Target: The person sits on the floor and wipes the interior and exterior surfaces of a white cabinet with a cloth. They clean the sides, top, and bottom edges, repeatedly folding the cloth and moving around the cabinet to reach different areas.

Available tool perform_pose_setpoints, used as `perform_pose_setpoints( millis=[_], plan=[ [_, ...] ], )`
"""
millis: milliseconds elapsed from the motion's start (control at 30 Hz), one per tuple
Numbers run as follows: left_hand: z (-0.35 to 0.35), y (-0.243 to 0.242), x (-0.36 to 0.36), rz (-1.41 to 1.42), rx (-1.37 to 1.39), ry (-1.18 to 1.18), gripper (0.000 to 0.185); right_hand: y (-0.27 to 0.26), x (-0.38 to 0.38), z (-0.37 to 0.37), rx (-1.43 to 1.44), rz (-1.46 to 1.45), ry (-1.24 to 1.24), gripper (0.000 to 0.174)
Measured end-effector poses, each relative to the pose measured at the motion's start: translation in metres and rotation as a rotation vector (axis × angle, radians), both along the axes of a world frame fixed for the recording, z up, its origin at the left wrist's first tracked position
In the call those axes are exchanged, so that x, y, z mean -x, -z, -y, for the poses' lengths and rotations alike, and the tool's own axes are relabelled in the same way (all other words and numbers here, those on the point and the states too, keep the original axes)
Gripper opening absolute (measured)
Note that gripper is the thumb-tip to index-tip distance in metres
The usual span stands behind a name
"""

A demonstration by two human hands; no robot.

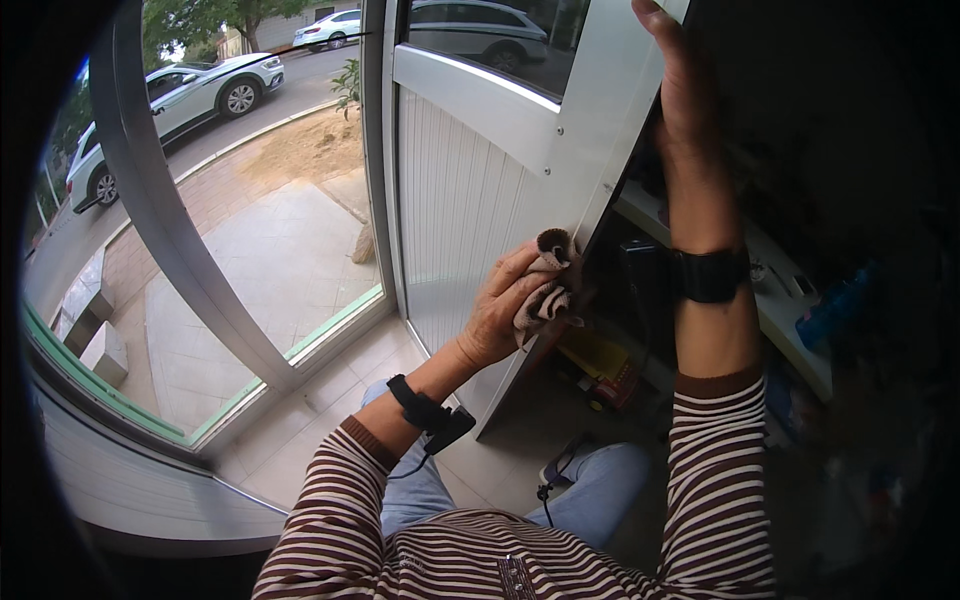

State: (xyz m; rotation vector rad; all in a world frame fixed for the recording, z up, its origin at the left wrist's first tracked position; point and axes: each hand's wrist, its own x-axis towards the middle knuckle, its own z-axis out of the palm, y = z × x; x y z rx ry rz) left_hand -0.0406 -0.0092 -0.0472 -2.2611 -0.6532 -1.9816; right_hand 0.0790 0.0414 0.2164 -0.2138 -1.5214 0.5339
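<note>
A bunched brown-and-beige cloth (541,300) is in my left hand (501,307), pressed against the lower part of a white metal door (465,165) near its free edge. My right hand (681,82) grips that same edge higher up, at the top of the view. Its thumb lies along the door's face, while its other fingers are hidden behind the edge. The door has a ribbed lower panel, a dark glass pane (495,37) above it and several screws in the frame. Both wrists wear black straps.
Left of the door stands a metal-framed glass panel (142,187), with parked white cars (217,90) outside. Light floor tiles (322,397) lie below. In the dark at right are a white tabletop (780,300), a blue bottle (832,307) and a yellow-and-red object (600,367).
</note>
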Motion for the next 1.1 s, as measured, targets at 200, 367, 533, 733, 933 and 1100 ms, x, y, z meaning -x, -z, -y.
perform_pose_setpoints(
  millis=[200, 367, 533, 733, 933, 1100],
  plan=[
    [0.011, -0.029, 0.032, 0.471, 0.475, 0.233, 0.052, -0.006, 0.008, 0.005, 0.039, 0.100, -0.089, 0.040],
    [0.013, -0.090, 0.035, 0.453, 0.248, 0.145, 0.043, -0.011, 0.029, 0.013, -0.033, -0.006, -0.113, 0.033],
    [0.014, -0.104, 0.016, 0.275, -0.151, -0.010, 0.045, -0.014, 0.032, 0.013, -0.055, 0.062, -0.122, 0.032],
    [0.034, -0.032, 0.003, 0.251, 0.053, -0.008, 0.039, -0.008, 0.024, 0.006, -0.025, 0.045, -0.149, 0.034],
    [0.026, -0.057, 0.000, 0.325, 0.016, 0.015, 0.043, -0.003, 0.025, 0.013, 0.051, 0.053, -0.161, 0.039],
    [0.008, -0.110, 0.001, 0.329, -0.151, -0.072, 0.040, -0.005, 0.031, 0.013, 0.047, 0.070, -0.177, 0.041]
  ],
)
